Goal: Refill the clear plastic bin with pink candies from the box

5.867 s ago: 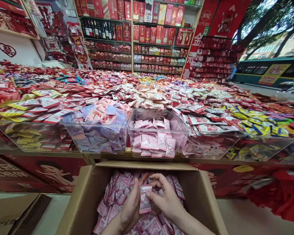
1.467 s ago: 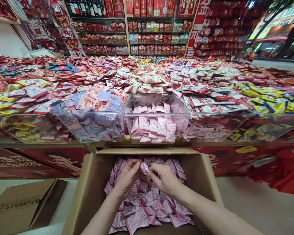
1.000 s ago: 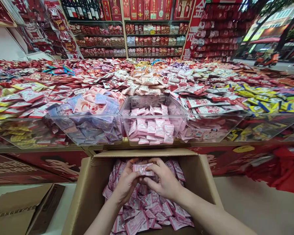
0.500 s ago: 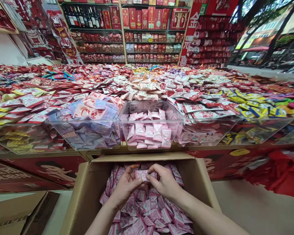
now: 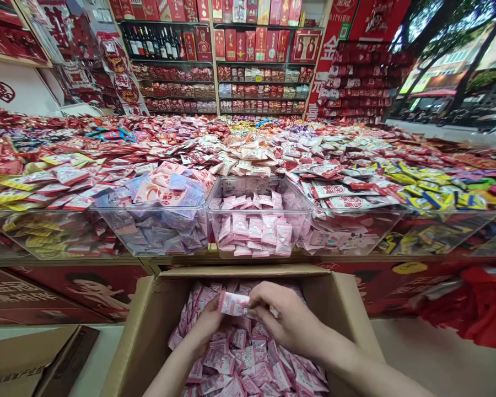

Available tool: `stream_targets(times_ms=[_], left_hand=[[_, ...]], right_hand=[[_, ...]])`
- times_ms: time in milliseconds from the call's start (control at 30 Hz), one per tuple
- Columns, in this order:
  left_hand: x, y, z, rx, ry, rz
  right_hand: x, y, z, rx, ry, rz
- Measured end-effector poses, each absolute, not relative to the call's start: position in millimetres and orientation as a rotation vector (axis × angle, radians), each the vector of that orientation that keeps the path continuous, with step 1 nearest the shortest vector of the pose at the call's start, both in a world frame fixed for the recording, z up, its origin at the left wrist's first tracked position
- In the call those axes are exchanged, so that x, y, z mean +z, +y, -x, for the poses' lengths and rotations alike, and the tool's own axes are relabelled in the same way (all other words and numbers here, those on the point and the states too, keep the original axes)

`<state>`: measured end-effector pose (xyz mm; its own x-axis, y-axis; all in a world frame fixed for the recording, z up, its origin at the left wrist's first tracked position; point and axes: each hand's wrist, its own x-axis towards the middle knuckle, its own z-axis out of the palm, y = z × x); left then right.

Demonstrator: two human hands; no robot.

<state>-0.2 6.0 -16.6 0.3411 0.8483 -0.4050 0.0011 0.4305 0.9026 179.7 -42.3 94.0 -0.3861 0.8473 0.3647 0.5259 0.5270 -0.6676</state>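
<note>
Both my hands are inside an open cardboard box [image 5: 149, 320] filled with small pink candy packets [image 5: 248, 364]. My right hand [image 5: 287, 320] pinches a stack of the pink packets [image 5: 233, 303] from the right. My left hand [image 5: 206, 325] supports the same stack from below and the left, its fingers curled under it. Just beyond the box, a clear plastic bin [image 5: 258, 220] on the display counter holds several of the same pink packets.
The wide counter is heaped with wrapped sweets; a clear bin of blue and pink packets [image 5: 161, 215] stands left of the pink bin. Shelves of red boxes and bottles [image 5: 231, 49] line the back. A flattened carton [image 5: 33, 358] lies at lower left, red cloth [image 5: 475, 314] at right.
The stack of pink packets has stayed in both hands above the box. My right hand has shifted slightly forward over it, and the view has tilted a little downward.
</note>
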Motion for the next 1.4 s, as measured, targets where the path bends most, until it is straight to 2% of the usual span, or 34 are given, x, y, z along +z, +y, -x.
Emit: stream_targets(times_ms=[133, 233, 300, 467, 700, 867, 1133, 1400], left_hand=[[-40.4, 3.4, 1.8, 0.538, 1.077, -1.155], [-49.9, 0.3, 2.1, 0.427, 1.060, -1.265], [-53.4, -1.0, 3.2, 0.373, 1.053, -1.323], [-61.3, -0.5, 8.2, 0.314, 1.061, -1.434], [-70.2, 1.7, 12.8, 0.279, 1.047, -1.492], [-67.4, 0.7, 12.2, 0.278, 1.055, -1.504], [-62.8, 0.9, 9.9, 0.257, 1.062, -1.511], [-58.5, 0.9, 6.8, 0.222, 1.055, -1.526]], right_hand=[[176.9, -25.2, -200.5, 0.206, -1.897, 0.990], [221.0, 15.9, -217.7, -0.082, -1.765, 1.263], [234.0, 47.1, -223.2, -0.023, -1.875, 1.543], [231.5, 92.6, -211.6, 0.411, -2.352, 2.005], [218.8, 100.6, -199.3, 0.610, -2.543, 1.996], [219.5, 108.8, -207.0, 0.310, -2.646, 2.045], [205.4, 112.1, -216.7, 0.504, -2.724, 2.153], [220.1, 117.3, -214.5, 0.054, -2.798, 2.110]])
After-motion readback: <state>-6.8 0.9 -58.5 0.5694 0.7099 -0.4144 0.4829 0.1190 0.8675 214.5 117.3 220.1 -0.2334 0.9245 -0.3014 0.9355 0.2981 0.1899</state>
